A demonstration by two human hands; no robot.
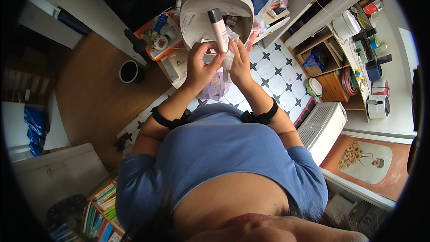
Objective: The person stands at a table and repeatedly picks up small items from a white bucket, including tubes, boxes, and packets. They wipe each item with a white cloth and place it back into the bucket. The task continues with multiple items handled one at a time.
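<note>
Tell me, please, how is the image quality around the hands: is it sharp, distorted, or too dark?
Head view: the pink tube held by the left hand and right hand is evenly lit and fairly sharp; fisheye distortion bends the white radiator and cabinet edges toward the rim; the corners are black; the upper left background is dim.

Star-patterned white tile floor (286, 74) adjoining a brown wooden floor (89, 94), with daylight falling on a wooden shelf unit (333, 69) and sunflower mat (365, 161) at right.
</note>
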